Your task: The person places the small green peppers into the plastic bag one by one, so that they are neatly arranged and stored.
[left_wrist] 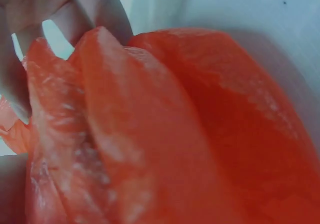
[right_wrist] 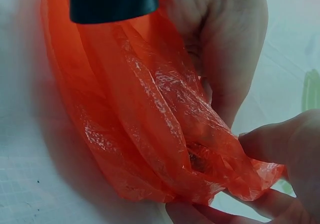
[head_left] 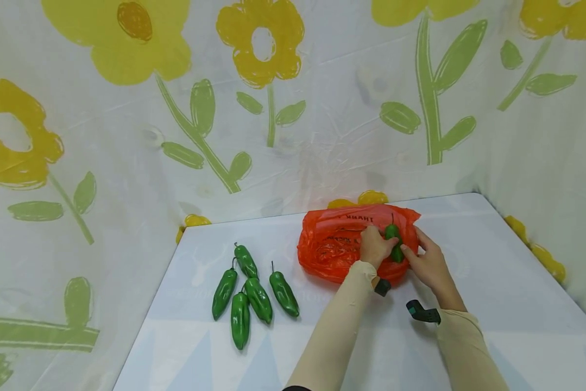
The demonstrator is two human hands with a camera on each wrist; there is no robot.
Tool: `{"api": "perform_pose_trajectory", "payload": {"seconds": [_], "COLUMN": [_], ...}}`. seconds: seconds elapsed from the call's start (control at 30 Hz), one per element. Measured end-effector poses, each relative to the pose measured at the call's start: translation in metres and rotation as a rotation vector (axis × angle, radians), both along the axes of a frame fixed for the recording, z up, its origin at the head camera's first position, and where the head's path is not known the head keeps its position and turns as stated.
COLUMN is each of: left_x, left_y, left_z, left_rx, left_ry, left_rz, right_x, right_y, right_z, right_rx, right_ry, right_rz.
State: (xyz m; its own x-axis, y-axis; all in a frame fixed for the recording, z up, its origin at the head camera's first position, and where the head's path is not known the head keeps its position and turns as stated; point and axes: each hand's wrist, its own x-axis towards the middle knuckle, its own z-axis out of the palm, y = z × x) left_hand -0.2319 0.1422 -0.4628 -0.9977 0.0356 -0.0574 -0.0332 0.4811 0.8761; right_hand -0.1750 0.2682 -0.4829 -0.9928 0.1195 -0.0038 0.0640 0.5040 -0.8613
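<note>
A red plastic bag [head_left: 318, 247] with dark lettering lies crumpled on the table, its mouth toward me. At its right side my left hand [head_left: 375, 248] holds a long green chili pepper [head_left: 397, 254], thumb across its middle and the stem pointing up. My right hand [head_left: 430, 265] pinches the bag's right edge between thumb and fingers; the right wrist view shows this thumb [right_wrist: 270, 146] on the film. There, my left hand [right_wrist: 222, 48] reaches down beside the bag's folds, its fingertips hidden. The bag's folds fill most of the left wrist view.
Several green chili peppers [head_left: 240, 320] lie loosely grouped on the white table [head_left: 175, 347], left of the bag. A flower-printed curtain [head_left: 317, 108] hangs behind and at both sides. Dark wrist cameras [head_left: 422, 311] sit under the wrists, close over the tabletop.
</note>
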Motion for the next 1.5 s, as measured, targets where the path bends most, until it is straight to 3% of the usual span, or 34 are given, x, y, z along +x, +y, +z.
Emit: {"api": "perform_pose_trajectory", "payload": {"seconds": [0.27,0.5,0.73,1.1,1.5], "left_x": [0.002,0.0,-0.001,0.001,0.001], "left_y": [-0.002,-0.002,0.0,0.002,0.001], "left_z": [-0.004,0.003,0.009,0.005,0.0], "left_rx": [-0.058,-0.125,-0.123,-0.159,-0.106], "left_ry": [0.054,-0.018,-0.103,-0.08,-0.097], "left_rz": [-0.035,-0.071,-0.079,-0.067,-0.046], "right_x": [0.0,-0.001,-0.002,-0.003,-0.003], "right_y": [0.002,0.006,0.007,0.003,0.0], "right_z": [0.0,0.001,0.003,0.001,0.002], "right_rx": [0.029,0.031,0.043,0.042,0.035], "right_ry": [-0.011,-0.031,-0.031,-0.039,-0.04], "right_rz": [-0.005,-0.007,-0.007,-0.013,-0.006]}}
